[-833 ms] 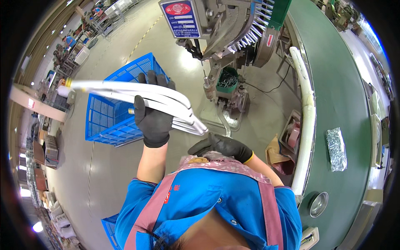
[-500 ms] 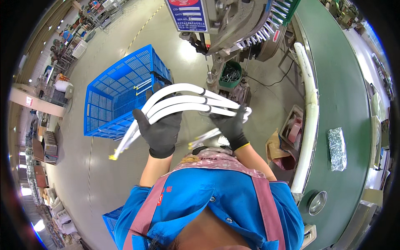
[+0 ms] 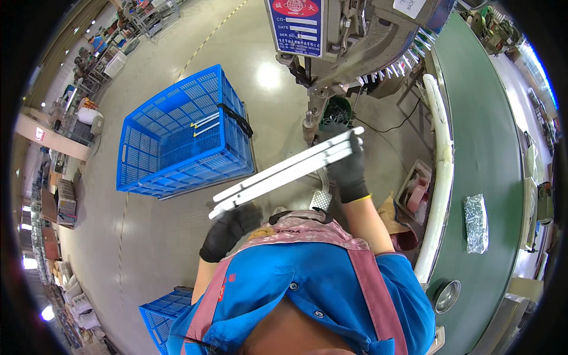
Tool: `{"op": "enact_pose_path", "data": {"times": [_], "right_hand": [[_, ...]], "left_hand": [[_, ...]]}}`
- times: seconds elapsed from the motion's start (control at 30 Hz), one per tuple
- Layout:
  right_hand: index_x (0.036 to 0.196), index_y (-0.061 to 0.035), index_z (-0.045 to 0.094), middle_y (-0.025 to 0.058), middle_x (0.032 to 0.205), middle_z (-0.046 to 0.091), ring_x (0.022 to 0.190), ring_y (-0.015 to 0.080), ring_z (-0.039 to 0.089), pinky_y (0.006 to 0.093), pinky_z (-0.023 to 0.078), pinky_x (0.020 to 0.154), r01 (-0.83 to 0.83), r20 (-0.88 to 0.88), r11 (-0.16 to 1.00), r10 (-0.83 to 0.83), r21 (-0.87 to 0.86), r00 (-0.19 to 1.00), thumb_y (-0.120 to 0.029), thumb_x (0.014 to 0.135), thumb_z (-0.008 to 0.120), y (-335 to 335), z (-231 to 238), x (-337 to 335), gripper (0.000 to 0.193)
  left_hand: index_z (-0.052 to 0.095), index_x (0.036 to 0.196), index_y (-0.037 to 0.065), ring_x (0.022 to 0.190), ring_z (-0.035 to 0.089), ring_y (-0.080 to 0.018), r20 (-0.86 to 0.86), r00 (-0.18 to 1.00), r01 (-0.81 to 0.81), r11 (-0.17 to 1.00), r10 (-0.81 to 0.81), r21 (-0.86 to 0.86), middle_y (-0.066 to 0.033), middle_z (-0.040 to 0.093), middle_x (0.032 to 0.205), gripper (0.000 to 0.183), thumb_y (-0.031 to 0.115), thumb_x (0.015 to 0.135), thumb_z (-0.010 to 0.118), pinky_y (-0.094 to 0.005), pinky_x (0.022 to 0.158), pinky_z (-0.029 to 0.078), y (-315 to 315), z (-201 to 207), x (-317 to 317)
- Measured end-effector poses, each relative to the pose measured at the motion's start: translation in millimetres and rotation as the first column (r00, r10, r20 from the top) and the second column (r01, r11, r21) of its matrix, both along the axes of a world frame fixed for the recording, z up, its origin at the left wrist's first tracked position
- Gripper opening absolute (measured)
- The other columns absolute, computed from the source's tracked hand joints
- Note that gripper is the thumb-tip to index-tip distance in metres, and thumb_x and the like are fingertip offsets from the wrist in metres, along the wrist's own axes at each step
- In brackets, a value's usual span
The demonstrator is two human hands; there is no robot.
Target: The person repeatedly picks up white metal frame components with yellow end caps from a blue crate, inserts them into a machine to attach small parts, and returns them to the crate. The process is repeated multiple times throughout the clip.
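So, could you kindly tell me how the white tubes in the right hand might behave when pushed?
The white tubes are probably stiff, as they extend well past the right hand without visible sagging. They might slide in a loose grip, since their surfaces look smooth. They could shift against one another, because they lie side by side with uneven ends.

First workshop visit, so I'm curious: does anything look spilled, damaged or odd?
Nothing looks spilled. The long white roll along the green table seems uneven and yellowed near its middle, perhaps wear. The white tubes in the right hand show no obvious damage.
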State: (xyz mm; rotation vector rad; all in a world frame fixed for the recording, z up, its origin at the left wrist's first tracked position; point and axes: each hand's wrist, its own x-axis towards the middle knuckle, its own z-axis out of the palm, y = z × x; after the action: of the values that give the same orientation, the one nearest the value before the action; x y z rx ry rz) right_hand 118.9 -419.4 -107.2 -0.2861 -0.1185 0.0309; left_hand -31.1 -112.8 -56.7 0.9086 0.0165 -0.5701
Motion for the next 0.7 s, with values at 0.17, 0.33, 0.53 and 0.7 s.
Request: {"op": "enact_pose_path", "data": {"times": [0.17, 0.33, 0.53, 0.7], "right_hand": [[0.117, 0.0047, 0.051, 0.0188, 0.119, 0.057, 0.111, 0.0319, 0.054, 0.0448, 0.038, 0.102, -0.362, -0.185, 0.926, 0.376, 0.107, 0.908, -0.029, 0.09, 0.058, 81, 16, -23, 0.044], [0.115, 0.0061, 0.054, 0.014, 0.099, 0.063, 0.091, 0.0219, 0.06, 0.0316, 0.046, 0.083, -0.532, -0.091, 0.845, 0.527, -0.052, 0.845, -0.019, 0.093, 0.053, 92, -2, -54, 0.033], [0.109, -0.0055, 0.063, 0.0005, 0.095, 0.063, 0.086, 0.0083, 0.057, 0.0227, 0.046, 0.075, -0.606, -0.335, 0.521, 0.524, -0.601, 0.783, -0.015, 0.091, 0.059, 96, 2, -87, 0.021], [0.108, -0.0027, 0.06, 0.0053, 0.101, 0.062, 0.093, 0.0143, 0.059, 0.0287, 0.047, 0.082, -0.143, 0.15, 0.408, 0.607, -0.902, 0.781, -0.016, 0.094, 0.054, 80, 19, -90, 0.02]], "left_hand": [[0.06, 0.113, -0.003, 0.1, 0.06, -0.0184, 0.256, 0.955, -0.016, 0.835, -0.151, 0.551, -0.0099, 0.065, 0.105, 0.036, 0.028, 0.094, 0.055, -0.0313, 0.089, 0.045, 11, 13, 37], [0.058, 0.116, -0.002, 0.094, 0.06, -0.0169, 0.471, 0.842, -0.197, 0.664, -0.263, 0.722, -0.0098, 0.065, 0.101, 0.039, 0.029, 0.092, 0.058, -0.0295, 0.085, 0.046, -40, 0, 119], [0.054, 0.122, -0.005, 0.107, 0.06, -0.0241, 0.121, 0.631, 0.708, 0.632, -0.766, 0.313, -0.0171, 0.064, 0.112, 0.049, 0.019, 0.081, 0.068, -0.0342, 0.093, 0.045, -82, -10, 150], [0.056, 0.119, -0.004, 0.101, 0.062, -0.0211, 0.144, 0.738, 0.592, 0.735, -0.659, 0.33, -0.0134, 0.066, 0.107, 0.044, 0.015, 0.082, 0.067, -0.0328, 0.091, 0.046, -76, -1, 133]]}}
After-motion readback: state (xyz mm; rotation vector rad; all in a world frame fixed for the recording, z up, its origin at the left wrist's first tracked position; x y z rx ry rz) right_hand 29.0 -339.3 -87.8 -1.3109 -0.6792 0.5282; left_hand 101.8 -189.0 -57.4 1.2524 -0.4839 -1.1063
